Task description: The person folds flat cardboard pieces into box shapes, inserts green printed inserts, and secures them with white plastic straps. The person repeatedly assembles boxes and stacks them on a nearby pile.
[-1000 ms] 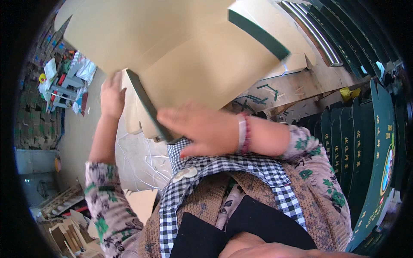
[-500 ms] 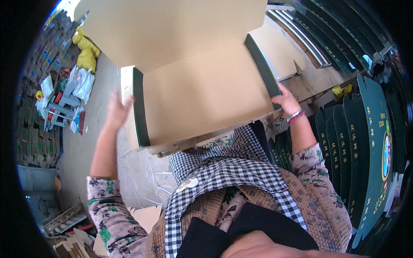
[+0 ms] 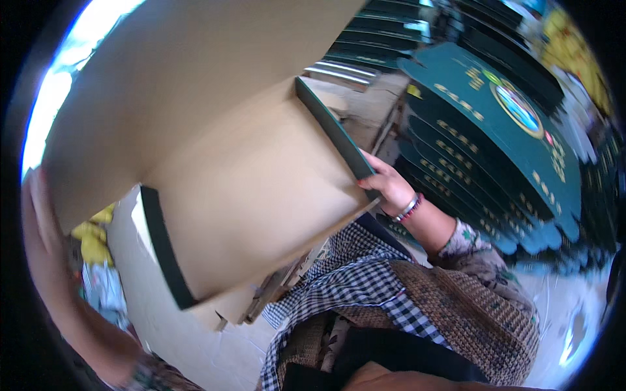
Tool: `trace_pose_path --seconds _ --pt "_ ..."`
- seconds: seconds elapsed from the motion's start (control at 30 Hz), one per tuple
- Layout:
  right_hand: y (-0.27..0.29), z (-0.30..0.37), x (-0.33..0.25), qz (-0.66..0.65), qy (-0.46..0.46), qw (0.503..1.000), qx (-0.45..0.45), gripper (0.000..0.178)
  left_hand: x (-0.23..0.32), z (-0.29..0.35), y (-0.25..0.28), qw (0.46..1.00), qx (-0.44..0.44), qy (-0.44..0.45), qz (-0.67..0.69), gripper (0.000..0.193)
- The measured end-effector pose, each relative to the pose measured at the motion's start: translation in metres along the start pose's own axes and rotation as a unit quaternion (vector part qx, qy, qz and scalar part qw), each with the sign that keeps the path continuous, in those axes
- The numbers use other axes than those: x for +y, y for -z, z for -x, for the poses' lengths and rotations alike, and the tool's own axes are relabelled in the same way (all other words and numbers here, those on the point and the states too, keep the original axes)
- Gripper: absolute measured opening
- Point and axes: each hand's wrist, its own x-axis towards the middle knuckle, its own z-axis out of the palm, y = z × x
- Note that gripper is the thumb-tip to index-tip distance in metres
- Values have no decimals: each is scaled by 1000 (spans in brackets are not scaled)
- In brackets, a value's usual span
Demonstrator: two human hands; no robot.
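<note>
A cardboard box (image 3: 248, 202), plain brown inside with dark green side walls, is tilted in front of me. Its large lid panel (image 3: 189, 78) stands raised at the far side. My right hand (image 3: 390, 188) grips the right wall near the front corner, thumb inside. At the far left, my left hand (image 3: 42, 212) is by the lid's left edge, its fingers stretched upward and blurred. Whether it touches the lid is hard to tell. The left wall (image 3: 166, 247) has no hand on it.
Stacked dark green printed boxes (image 3: 482, 130) fill the right side. More green panels (image 3: 378, 39) lie beyond a wooden work surface (image 3: 378, 101). Yellow sacks (image 3: 94, 241) sit on the floor at left; others (image 3: 570, 52) are at far right.
The view has swung to the right. The box has tilted, its left side now lower. My left hand has left the left wall and risen to the lid's edge; my right hand keeps its grip.
</note>
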Motion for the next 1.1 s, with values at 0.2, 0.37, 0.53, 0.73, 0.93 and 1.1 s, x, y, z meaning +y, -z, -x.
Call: trace_pose_path --seconds 0.2,0.37,0.53,0.73,0.93,1.1 --pt "12 -6 -70 -119 135 978 -102 38 187 61 -29 959 -58 -209 181 35" --pt "25 54 -118 176 333 924 -66 32 209 36 -51 915 133 -282 255 34" --pt "64 171 -168 -48 257 937 231 34 308 -51 -53 761 253 -389 453 40" --pt "109 213 -198 -97 278 792 535 40 459 -105 -66 686 322 -389 524 39" --pt "219 301 -191 142 79 803 573 26 541 -103 -64 704 223 -378 558 33" --pt "196 289 -142 109 329 712 611 20 548 -102 -68 693 236 -369 573 35"
